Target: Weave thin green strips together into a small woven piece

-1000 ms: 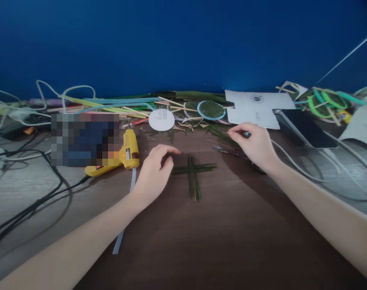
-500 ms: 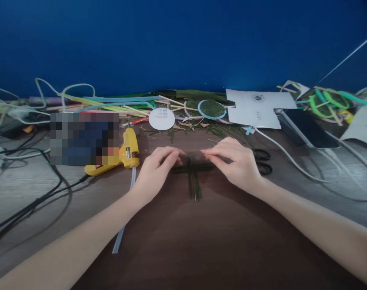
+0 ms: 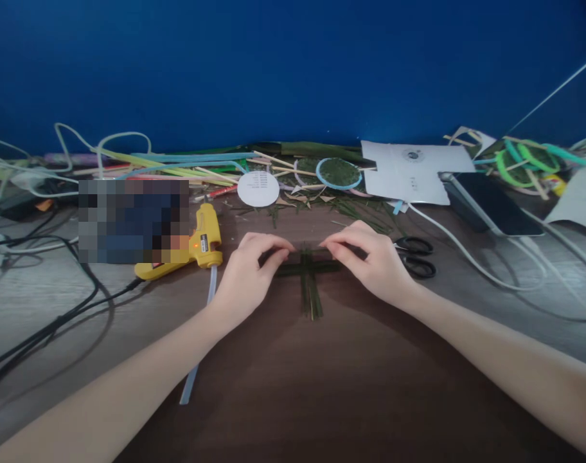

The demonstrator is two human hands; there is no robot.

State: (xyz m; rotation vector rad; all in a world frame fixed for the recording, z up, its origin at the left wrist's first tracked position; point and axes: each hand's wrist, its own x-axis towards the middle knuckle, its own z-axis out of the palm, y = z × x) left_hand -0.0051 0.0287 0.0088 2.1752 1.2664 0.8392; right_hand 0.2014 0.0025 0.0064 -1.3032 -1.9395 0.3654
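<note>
On the dark table in front of me, narrow dark-green leaf strips (image 3: 311, 289) lie crossed, several running toward me and others sideways. My left hand (image 3: 249, 273) is at the left end of the crossing, thumb and forefinger drawn together close to its upper edge. Opposite it, my right hand (image 3: 372, 260) pinches with thumb and fingertips just above the right end. Whatever lies between the fingertips of either hand is too thin and dark to make out. Black-handled scissors (image 3: 418, 245) rest beside my right hand, partly covered by it.
A yellow hot glue gun (image 3: 207, 235) with a glue stick (image 3: 196, 357) stands left of my left hand, its light glowing orange. Behind lie a white paper disc (image 3: 258, 188), a blue-rimmed leaf round (image 3: 338, 173), white card (image 3: 408, 170) and a phone (image 3: 498, 202). Cables run along both sides.
My left thumb and forefinger have come closer together. My right hand has shifted slightly left, showing more of the scissors. The crossed strips stay in place.
</note>
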